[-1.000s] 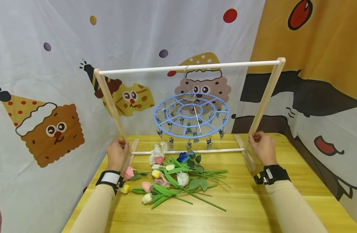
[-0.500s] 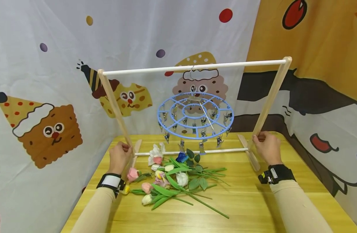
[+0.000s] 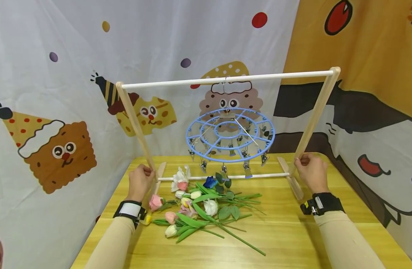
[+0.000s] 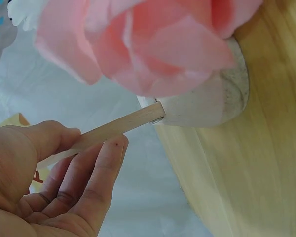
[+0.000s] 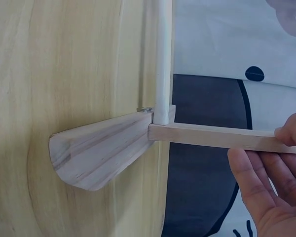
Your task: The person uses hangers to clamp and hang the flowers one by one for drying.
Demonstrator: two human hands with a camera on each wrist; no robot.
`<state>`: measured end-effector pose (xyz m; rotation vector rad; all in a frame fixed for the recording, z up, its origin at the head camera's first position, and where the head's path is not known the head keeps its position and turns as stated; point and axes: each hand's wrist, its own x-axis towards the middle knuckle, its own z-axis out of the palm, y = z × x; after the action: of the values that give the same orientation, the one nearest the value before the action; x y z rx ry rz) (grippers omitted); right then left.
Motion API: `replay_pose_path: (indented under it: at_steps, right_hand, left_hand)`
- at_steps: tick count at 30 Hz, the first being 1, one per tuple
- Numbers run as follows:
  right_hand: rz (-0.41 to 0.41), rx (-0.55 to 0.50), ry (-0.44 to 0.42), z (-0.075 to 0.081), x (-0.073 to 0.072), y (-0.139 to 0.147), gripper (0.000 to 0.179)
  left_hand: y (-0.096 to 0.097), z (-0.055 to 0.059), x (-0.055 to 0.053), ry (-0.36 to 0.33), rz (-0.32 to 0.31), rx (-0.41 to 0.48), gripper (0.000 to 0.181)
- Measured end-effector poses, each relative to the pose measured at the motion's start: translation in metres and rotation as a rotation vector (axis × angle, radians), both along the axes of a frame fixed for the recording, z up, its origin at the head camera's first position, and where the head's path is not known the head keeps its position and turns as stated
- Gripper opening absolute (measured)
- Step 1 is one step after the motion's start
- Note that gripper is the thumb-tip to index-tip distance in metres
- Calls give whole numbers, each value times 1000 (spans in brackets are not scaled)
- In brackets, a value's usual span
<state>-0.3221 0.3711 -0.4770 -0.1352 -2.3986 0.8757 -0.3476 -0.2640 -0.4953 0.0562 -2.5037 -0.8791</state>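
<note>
A wooden rack with a white top rail (image 3: pixel 179 82) and a white lower rail (image 3: pixel 266 175) stands on the table. My left hand (image 3: pixel 139 183) pinches its left post (image 3: pixel 135 123) near the bottom, thumb on one side and fingers on the other in the left wrist view. Low on the right post (image 3: pixel 315 119), my right hand (image 3: pixel 312 172) has the same kind of grip. From the top rail hangs a round blue clip hanger (image 3: pixel 210 154) with several metal clips dangling. The right foot (image 5: pixel 98 150) of the rack lies on the tabletop in the right wrist view.
Artificial flowers lie in a loose heap before the rack, among them a white rose (image 3: pixel 210 207), a blue flower (image 3: pixel 210 182) and a pink rose (image 3: pixel 155 202) close to my left wrist. The wooden table (image 3: pixel 279 239) meets a printed cloth (image 3: pixel 152 45) behind.
Both hands and the rack have shifted a little to the right in the head view. The hanger has swung and turned, its clips now in different places. The flowers have hardly moved.
</note>
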Motion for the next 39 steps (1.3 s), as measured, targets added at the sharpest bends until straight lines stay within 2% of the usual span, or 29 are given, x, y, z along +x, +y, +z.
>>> replay_pose_path:
  at_steps: [9,19,24,32,39]
  right_hand:
    - [-25,-4,-3,2,6,-1,34]
    - [-33,-12,0,-3,8,-5,34]
    - [-48,-24,-16,-3,9,-2,36]
    - [-56,-34,-49,-4,9,-3,39]
    - [-47,-14,-7,-4,9,-4,37]
  left_hand:
    - [1,1,4,-1,-4,24,19]
    - [-1,2,5,-10,7,22,19]
    - [2,3,6,-8,-7,37,18]
    - [1,-2,7,8,-16,25,17]
    - [0,-1,4,-3,-24,19,17]
